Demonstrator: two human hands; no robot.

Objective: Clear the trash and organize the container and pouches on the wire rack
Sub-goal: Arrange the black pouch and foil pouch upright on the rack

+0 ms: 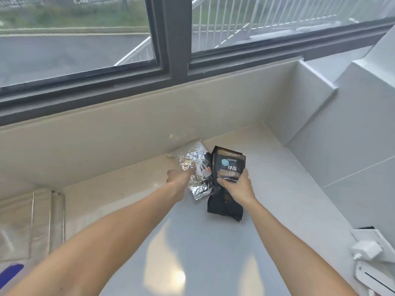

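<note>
A black pouch (228, 167) with gold print lies on the white counter (192, 242) near the back wall. My right hand (237, 184) grips it across its middle. To its left lies a crinkled silver foil pouch (193, 159), its far end against the beige backsplash. My left hand (178, 180) is closed on the foil pouch's left edge. Both arms reach forward from the bottom of the view. No wire rack or container is in view.
A large window (171, 39) runs above the beige backsplash (106, 142). A white tiled wall (342, 146) closes the right side. White plastic fittings (369, 251) sit at the counter's right edge. A pale cushioned surface (27, 221) lies at the lower left.
</note>
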